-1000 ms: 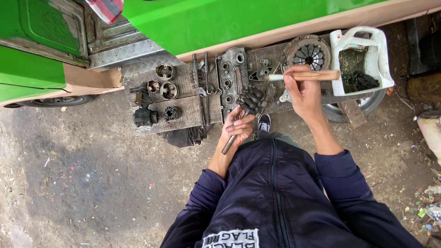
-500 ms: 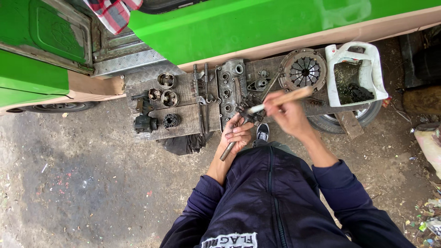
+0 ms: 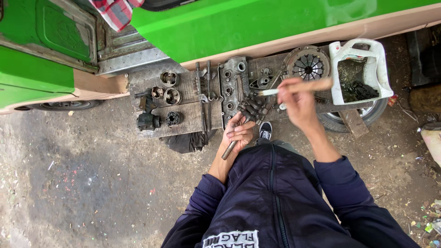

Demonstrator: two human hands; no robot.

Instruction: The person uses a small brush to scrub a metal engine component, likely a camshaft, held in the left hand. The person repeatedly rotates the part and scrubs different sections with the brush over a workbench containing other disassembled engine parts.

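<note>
My left hand (image 3: 240, 132) grips a dark, greasy gear shaft (image 3: 250, 112) that slants from my lap up to the plank. My right hand (image 3: 296, 98) holds a wooden-handled brush (image 3: 294, 87) level, its pale bristle end just above the shaft's gears. Both arms wear dark blue sleeves. A black shoe (image 3: 265, 131) shows between my hands.
A wooden plank (image 3: 183, 120) carries pistons (image 3: 170, 79), a grey cylinder head (image 3: 233, 87), thin rods (image 3: 202, 94) and a round clutch plate (image 3: 307, 64). A cut-open white jug (image 3: 383, 69) of dark liquid stands at right on a tyre (image 3: 363, 117). A green vehicle (image 3: 229, 23) is behind; the ground is dirt.
My right hand has swung the brush from the jug side leftward over the gear shaft, and its handle now lies more level. The left hand keeps its grip on the shaft.
</note>
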